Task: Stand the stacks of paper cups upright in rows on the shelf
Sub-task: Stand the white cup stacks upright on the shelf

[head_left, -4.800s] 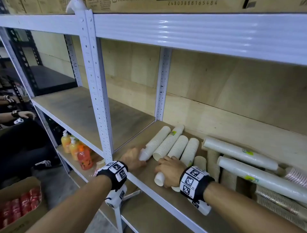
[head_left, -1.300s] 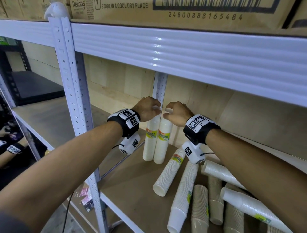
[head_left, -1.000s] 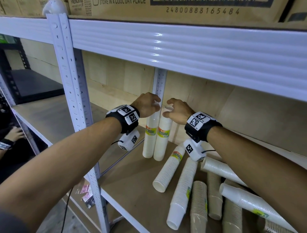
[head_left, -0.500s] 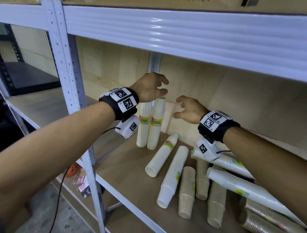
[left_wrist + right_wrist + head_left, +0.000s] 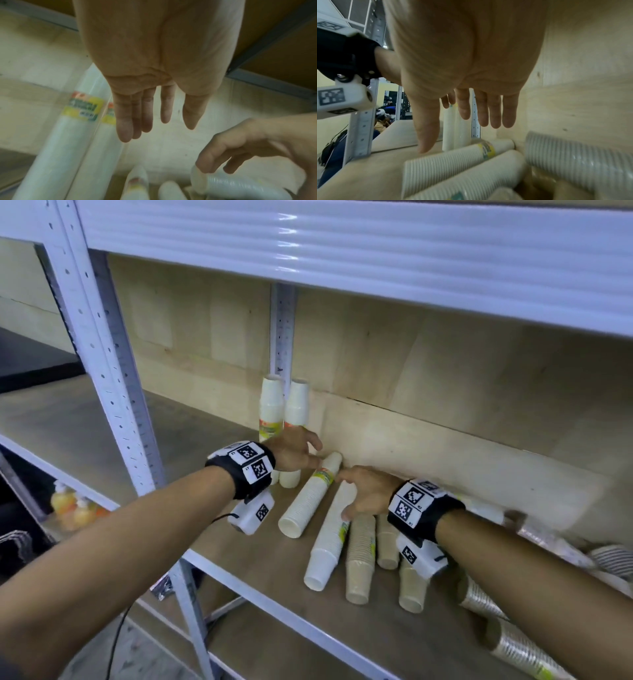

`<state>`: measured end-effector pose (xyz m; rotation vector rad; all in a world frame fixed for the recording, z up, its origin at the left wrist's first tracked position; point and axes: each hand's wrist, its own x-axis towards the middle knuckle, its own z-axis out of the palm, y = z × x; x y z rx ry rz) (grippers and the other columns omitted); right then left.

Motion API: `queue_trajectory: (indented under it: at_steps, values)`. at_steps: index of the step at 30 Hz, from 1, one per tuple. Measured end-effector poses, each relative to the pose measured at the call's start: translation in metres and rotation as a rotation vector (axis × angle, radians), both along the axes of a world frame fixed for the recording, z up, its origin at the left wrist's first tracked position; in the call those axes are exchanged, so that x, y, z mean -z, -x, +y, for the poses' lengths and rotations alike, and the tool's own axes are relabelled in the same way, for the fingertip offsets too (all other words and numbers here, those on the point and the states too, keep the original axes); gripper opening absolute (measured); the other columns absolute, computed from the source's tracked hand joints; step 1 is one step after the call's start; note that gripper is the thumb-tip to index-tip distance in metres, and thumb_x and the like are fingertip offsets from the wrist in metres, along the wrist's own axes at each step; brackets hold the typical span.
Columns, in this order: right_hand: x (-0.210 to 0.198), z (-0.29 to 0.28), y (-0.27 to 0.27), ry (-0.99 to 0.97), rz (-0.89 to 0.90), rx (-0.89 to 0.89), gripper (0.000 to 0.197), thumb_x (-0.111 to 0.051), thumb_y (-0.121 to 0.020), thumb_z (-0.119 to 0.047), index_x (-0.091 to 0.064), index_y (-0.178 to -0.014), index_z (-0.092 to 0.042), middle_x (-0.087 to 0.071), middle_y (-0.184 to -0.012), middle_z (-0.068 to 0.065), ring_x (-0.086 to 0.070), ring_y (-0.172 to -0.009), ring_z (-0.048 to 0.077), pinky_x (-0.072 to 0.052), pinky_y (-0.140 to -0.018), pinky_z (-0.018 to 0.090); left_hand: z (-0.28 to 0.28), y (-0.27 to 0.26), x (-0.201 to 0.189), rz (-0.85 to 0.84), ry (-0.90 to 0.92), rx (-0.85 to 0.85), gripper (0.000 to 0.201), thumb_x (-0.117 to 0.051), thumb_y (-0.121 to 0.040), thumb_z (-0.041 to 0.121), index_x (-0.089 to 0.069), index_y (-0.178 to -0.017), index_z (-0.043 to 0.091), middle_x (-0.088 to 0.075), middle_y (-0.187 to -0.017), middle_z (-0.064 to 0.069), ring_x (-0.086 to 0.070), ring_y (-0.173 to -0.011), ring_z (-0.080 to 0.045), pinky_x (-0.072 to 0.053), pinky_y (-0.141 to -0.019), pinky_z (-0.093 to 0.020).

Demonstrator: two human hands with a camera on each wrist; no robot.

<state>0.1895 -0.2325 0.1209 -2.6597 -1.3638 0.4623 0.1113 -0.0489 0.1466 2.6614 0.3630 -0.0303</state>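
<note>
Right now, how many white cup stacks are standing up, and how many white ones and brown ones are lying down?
Standing white stacks: 2
Lying white stacks: 2
Lying brown stacks: 3
Total: 7, not counting the stacks past the right arm, which are too hidden or blurred to count.
</note>
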Motion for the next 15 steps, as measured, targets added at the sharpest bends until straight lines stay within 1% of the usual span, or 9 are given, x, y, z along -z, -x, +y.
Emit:
queue_trajectory:
  at_steps: [2,3,4,5,7,10,12,14,15]
  values:
    - [0.013,-0.004,0.008,0.026,0.012,-0.018,0.081,-0.083,-0.072,-0.031,-0.044,-0.143,-0.021,-0.049,-0.135,0.002,-0.047,-0.123,0.019,-0.039,-0.095,0.024,-0.007,0.006,0.011,0.057,-0.058,0.013,0.041,-0.061,-0.093,0.036,-0.061,-0.124,0.009,-0.063,-0.117,-0.006,-0.059,-0.11,-0.024,-0.048,-0.088,-0.031]
    - [0.02,-0.005,0.012,0.046,0.013,-0.02,0.083,-0.083,-0.073,-0.031,-0.041,-0.144,-0.022,-0.048,-0.135,0.002,-0.046,-0.125,0.019,-0.037,-0.094,0.023,-0.01,0.007,0.017,0.086,-0.087,0.01,0.041,-0.058,-0.095,0.034,-0.059,-0.125,0.005,-0.06,-0.122,-0.008,-0.057,-0.113,-0.025,-0.046,-0.09,-0.03]
    - [0.026,-0.006,0.015,0.072,0.007,-0.025,0.086,-0.082,-0.073,-0.033,-0.039,-0.146,-0.023,-0.047,-0.136,0.002,-0.045,-0.126,0.02,-0.036,-0.094,0.024,-0.013,0.009,0.023,0.105,-0.102,-0.001,0.041,-0.057,-0.097,0.033,-0.057,-0.126,0.004,-0.057,-0.128,-0.009,-0.054,-0.117,-0.026,-0.043,-0.09,-0.028]
    - [0.031,-0.007,0.019,0.096,0.001,-0.031,0.088,-0.082,-0.073,-0.035,-0.037,-0.148,-0.024,-0.045,-0.138,0.001,-0.045,-0.128,0.02,-0.037,-0.097,0.026,-0.014,0.01,0.031,0.123,-0.105,-0.009,0.044,-0.056,-0.097,0.034,-0.054,-0.13,0.005,-0.053,-0.133,-0.01,-0.052,-0.121,-0.026,-0.04,-0.09,-0.027]
    - [0.039,-0.007,0.024,0.121,0.015,-0.038,0.091,-0.082,-0.072,-0.036,-0.035,-0.149,-0.024,-0.043,-0.141,0.001,-0.043,-0.131,0.021,-0.038,-0.105,0.032,-0.011,0.012,0.049,0.145,-0.075,-0.02,0.054,-0.059,-0.094,0.039,-0.047,-0.138,0.01,-0.047,-0.143,-0.009,-0.049,-0.125,-0.026,-0.041,-0.096,-0.03]
    - [0.048,-0.007,0.032,0.129,0.023,-0.06,0.094,-0.082,-0.069,-0.038,-0.035,-0.149,-0.024,-0.042,-0.142,0.001,-0.042,-0.131,0.02,-0.037,-0.108,0.036,-0.006,0.012,0.072,0.168,-0.007,-0.036,0.072,-0.065,-0.088,0.045,-0.035,-0.149,0.021,-0.042,-0.148,-0.004,-0.046,-0.13,-0.024,-0.041,-0.102,-0.032]
    - [0.054,-0.006,0.038,0.14,-0.004,-0.074,0.092,-0.083,-0.065,-0.039,-0.039,-0.145,-0.028,-0.046,-0.135,0.0,-0.045,-0.127,0.021,-0.04,-0.104,0.039,-0.007,0.013,0.082,0.184,0.017,-0.047,0.079,-0.067,-0.086,0.045,-0.028,-0.152,0.024,-0.036,-0.153,-0.002,-0.042,-0.135,-0.024,-0.039,-0.105,-0.034]
    - [0.059,-0.004,0.043,0.154,-0.046,-0.103,0.083,-0.083,-0.064,-0.037,-0.047,-0.139,-0.029,-0.048,-0.125,0.0,-0.049,-0.119,0.022,-0.043,-0.094,0.035,-0.008,0.014,0.09,0.189,0.012,-0.059,0.084,-0.068,-0.084,0.046,-0.025,-0.152,0.026,-0.034,-0.155,-0.002,-0.041,-0.136,-0.025,-0.04,-0.105,-0.036]
    - [0.061,-0.004,0.044,0.151,-0.061,-0.114,0.078,-0.083,-0.065,-0.034,-0.05,-0.136,-0.027,-0.048,-0.124,0.002,-0.05,-0.117,0.023,-0.042,-0.091,0.032,-0.009,0.014,0.094,0.194,0.006,-0.062,0.085,-0.069,-0.083,0.046,-0.024,-0.153,0.027,-0.034,-0.155,-0.002,-0.042,-0.136,-0.026,-0.04,-0.104,-0.036]
